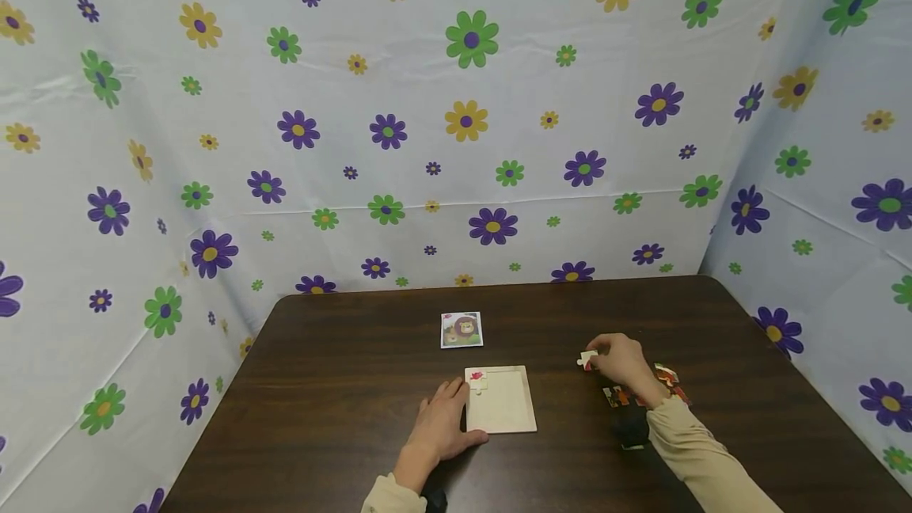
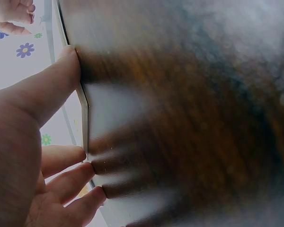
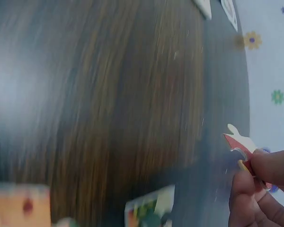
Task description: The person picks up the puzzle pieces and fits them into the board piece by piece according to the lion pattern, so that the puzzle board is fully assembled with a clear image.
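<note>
In the head view my right hand [image 1: 621,359] is raised over the table, pinching a jigsaw piece [image 1: 587,359] between thumb and fingers. The right wrist view shows that jigsaw piece [image 3: 240,144] as cream and red, with a knob at one end. My left hand [image 1: 440,420] rests at the left side of a square, pale puzzle tray [image 1: 507,410]. Its thumb [image 2: 68,66] and fingertips touch the tray's edge, the fingers fairly straight. One jigsaw piece [image 1: 478,380] with a pink patch lies in the tray's upper left corner.
Several loose, colourful jigsaw pieces [image 1: 666,375] lie under and beside my right forearm, partly hidden by it. A picture card [image 1: 461,330] with a lion lies behind the tray. The dark wooden table [image 1: 342,370] ends at a flower-patterned curtain [image 1: 427,180].
</note>
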`<state>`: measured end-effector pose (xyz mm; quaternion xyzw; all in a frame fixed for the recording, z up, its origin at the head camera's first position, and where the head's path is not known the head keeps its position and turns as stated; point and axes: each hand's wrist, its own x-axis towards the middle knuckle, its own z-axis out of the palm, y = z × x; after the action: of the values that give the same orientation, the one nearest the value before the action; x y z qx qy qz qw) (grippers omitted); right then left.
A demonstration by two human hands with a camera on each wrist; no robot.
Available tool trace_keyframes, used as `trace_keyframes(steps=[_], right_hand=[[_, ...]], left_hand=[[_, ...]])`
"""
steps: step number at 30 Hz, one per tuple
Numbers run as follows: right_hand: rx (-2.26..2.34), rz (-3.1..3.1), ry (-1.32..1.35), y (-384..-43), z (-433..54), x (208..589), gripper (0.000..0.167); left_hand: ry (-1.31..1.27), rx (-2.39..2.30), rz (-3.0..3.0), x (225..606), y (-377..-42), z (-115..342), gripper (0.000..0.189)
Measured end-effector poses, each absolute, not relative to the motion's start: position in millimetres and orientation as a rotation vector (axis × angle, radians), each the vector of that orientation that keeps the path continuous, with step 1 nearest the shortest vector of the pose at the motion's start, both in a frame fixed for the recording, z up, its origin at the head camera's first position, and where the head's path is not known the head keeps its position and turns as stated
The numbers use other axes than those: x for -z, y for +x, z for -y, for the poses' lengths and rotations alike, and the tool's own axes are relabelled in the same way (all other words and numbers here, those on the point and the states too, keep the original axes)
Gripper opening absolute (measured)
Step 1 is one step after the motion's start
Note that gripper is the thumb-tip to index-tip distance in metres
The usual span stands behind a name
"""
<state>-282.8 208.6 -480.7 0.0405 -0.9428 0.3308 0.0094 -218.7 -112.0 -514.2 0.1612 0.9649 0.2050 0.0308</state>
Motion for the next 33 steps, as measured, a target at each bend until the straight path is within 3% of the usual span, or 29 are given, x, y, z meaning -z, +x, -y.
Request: trace_keyframes(steps=[16, 33], right_hand=[[-1.295, 2.863, 0.189, -286, -146, 484, 0.01], [-1.379, 2.865, 0.171, -286, -110, 486, 0.008]], left_hand=[[0.506, -0.621, -2.982, 517, -218, 113, 0.083], [0.489, -0.599, -2.985, 517, -220, 112, 0.083]])
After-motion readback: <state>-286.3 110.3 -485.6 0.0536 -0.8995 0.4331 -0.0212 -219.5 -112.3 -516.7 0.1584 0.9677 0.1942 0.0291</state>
